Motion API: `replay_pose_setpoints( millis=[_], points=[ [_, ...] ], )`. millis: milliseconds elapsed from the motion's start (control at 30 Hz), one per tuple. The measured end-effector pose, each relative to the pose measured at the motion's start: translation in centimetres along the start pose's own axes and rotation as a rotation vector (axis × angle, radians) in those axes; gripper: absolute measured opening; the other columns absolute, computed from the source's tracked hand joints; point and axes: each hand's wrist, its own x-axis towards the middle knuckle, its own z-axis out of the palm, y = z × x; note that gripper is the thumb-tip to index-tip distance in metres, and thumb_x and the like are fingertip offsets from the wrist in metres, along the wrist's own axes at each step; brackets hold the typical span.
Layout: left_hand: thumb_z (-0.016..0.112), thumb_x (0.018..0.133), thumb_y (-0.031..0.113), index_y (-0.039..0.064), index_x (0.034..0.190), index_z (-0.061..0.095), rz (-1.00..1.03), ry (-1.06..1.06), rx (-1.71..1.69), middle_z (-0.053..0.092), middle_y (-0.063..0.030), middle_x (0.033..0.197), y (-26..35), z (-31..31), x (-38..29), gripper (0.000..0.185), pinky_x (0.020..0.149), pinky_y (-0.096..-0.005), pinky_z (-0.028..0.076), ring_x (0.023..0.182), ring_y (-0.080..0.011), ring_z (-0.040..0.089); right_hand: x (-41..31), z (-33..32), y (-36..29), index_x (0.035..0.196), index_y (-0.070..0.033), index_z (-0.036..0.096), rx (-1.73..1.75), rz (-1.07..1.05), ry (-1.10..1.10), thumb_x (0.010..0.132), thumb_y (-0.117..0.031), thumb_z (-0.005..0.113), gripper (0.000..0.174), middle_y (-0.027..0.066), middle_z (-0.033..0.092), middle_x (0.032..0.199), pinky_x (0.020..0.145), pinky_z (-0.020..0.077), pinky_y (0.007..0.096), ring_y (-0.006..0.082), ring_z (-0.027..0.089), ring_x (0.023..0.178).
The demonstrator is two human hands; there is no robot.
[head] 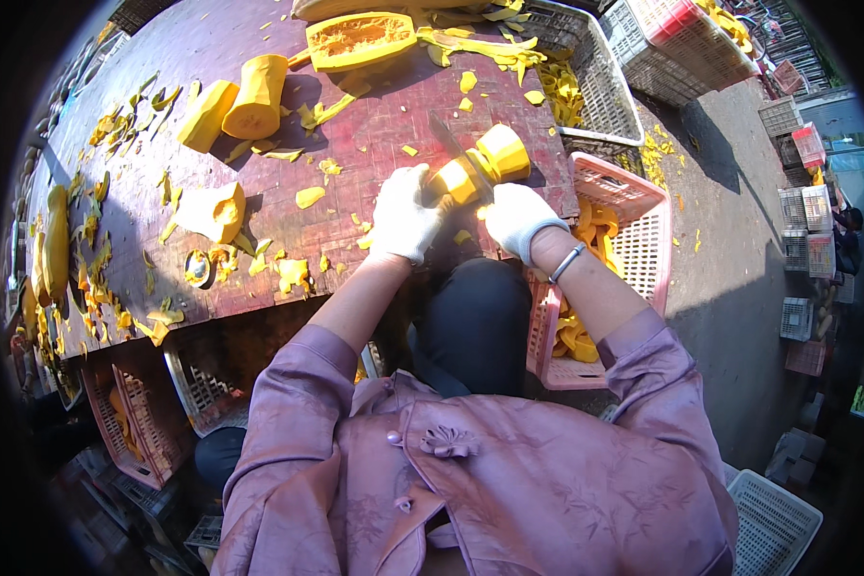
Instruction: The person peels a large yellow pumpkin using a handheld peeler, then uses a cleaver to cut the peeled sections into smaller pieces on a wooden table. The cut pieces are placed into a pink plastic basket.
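Note:
My left hand [405,212], in a white knit glove, steadies a peeled yellow squash chunk [455,181] near the table's right corner. In my right hand [522,219], also gloved, is a knife whose blade [445,135] points up and away to the left. The blade crosses the squash between the chunk by my left hand and a thicker end piece [504,153]. Whether the cut goes all the way through cannot be told. The knife's handle is hidden by my right glove.
The worn reddish table [374,237] carries peeled squash pieces [255,97], a hollowed half [362,39] and scattered peelings [119,126]. Against its right edge stand a pink crate [644,237] holding yellow pieces and a white crate [597,72] with peelings. More crates [806,194] line the paved ground.

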Motion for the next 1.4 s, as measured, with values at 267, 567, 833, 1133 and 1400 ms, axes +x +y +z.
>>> replay_pose_setpoints(
  millis=[267, 567, 833, 1133, 1400],
  points=[
    [0.080, 0.078, 0.025, 0.004, 0.133, 0.057, 0.014, -0.056, 0.090, 0.061, -0.0175, 0.121, 1.1, -0.5, 0.3, 0.063, 0.098, -0.0435, 0.050, 0.112, -0.0369, 0.061, 2.7, -2.4, -0.4, 0.098, 0.002, 0.075, 0.156, 0.093, -0.317, 0.089, -0.016, 0.060, 0.025, 0.0263, 0.072, 0.098, 0.079, 0.0565, 0.0421, 0.0380, 0.072, 0.091],
    [0.082, 0.077, 0.029, 0.007, 0.141, 0.050, -0.100, -0.227, 0.207, 0.060, -0.0196, 0.127, 3.2, -0.4, 2.7, 0.075, 0.101, -0.0421, 0.049, 0.118, -0.0376, 0.060, -1.9, -0.5, 1.1, 0.097, -0.004, 0.071, -0.133, -0.187, 0.224, 0.091, -0.020, 0.056, 0.023, 0.0216, 0.072, 0.091, 0.084, 0.0553, 0.0474, 0.0408, 0.069, 0.088],
    [0.077, 0.078, 0.024, 0.015, 0.146, 0.048, 0.058, -0.487, 0.311, 0.061, -0.0221, 0.125, 6.5, 2.7, 9.2, 0.075, 0.100, -0.0434, 0.050, 0.118, -0.0379, 0.062, -2.9, -3.0, 12.9, 0.097, -0.001, 0.071, 0.047, 0.225, 0.003, 0.088, -0.024, 0.055, 0.030, 0.0225, 0.071, 0.102, 0.089, 0.0537, 0.0458, 0.0432, 0.066, 0.099],
    [0.073, 0.085, 0.030, 0.018, 0.150, 0.045, 0.292, -0.746, -0.233, 0.051, -0.0192, 0.144, 11.2, 3.0, 2.5, 0.072, 0.111, -0.0433, 0.041, 0.132, -0.0384, 0.050, -18.0, -3.4, 20.3, 0.082, -0.003, 0.061, 0.623, 1.022, 0.088, 0.084, -0.009, 0.063, 0.007, 0.0079, 0.048, 0.056, 0.033, 0.0371, 0.0392, 0.0205, 0.045, 0.035],
    [0.067, 0.075, 0.004, 0.006, 0.132, 0.055, -0.053, 0.162, 0.898, 0.054, -0.0164, 0.136, -14.0, -20.5, 0.1, 0.059, 0.105, -0.0542, 0.044, 0.131, -0.0408, 0.047, -15.1, -1.5, 19.0, 0.087, -0.006, 0.060, 0.771, 0.898, 0.290, 0.087, -0.013, 0.064, 0.008, 0.0033, 0.045, 0.055, 0.032, 0.0383, 0.0363, 0.0178, 0.044, 0.035]
  ],
)
